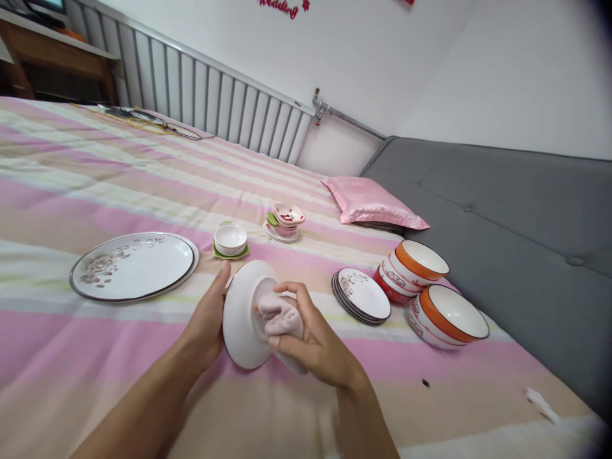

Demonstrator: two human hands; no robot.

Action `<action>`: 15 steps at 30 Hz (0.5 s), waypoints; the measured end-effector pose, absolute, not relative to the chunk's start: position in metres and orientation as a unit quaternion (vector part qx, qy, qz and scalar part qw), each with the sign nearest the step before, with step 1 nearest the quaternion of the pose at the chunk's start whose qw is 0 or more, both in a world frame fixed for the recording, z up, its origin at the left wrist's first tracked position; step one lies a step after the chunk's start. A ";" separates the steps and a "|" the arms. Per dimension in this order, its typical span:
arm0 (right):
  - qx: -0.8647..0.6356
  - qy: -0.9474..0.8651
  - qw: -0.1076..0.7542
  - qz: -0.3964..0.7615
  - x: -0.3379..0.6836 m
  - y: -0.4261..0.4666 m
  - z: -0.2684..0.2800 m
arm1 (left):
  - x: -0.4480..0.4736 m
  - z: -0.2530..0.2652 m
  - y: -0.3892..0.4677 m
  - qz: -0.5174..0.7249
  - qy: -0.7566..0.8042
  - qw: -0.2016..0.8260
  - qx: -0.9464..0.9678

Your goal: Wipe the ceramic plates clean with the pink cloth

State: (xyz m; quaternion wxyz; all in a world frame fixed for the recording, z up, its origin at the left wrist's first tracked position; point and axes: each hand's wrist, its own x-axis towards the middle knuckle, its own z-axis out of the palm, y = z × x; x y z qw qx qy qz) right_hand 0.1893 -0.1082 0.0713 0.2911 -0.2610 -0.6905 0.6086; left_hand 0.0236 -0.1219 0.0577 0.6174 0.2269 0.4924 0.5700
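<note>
A white plate (240, 319) with a dark rim is tilted up above the bed, its underside turned towards my right. My left hand (204, 326) grips it by the left edge, the thumb along the rim and the other fingers hidden behind. In my right hand (315, 338) is a bunched pale pink cloth (282, 317), pressed against the plate's foot ring. To the right lies a stack of small plates (364, 294) with dark rims and a floral print. Beyond my left hand stands a stack of small white bowls (230, 238) on a green dish.
Large oval plates (138, 264) lie at left. Orange-rimmed bowls (449, 315) stand at right, near the grey headboard (507, 210). Small pink dishes (288, 217) and a pink pillow (375, 201) are farther back. Cables (148, 120) lie near the radiator (210, 89).
</note>
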 end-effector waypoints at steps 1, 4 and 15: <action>-0.267 -0.689 0.298 0.604 0.189 -0.107 0.069 | 0.022 0.059 -0.122 0.562 0.485 0.631 0.224; -0.303 -0.694 0.356 0.548 0.192 -0.100 0.063 | 0.019 0.059 -0.124 0.527 0.492 0.640 0.265; -0.402 -0.762 0.475 0.180 0.192 -0.084 0.061 | 0.014 0.047 -0.130 0.428 0.553 0.589 0.404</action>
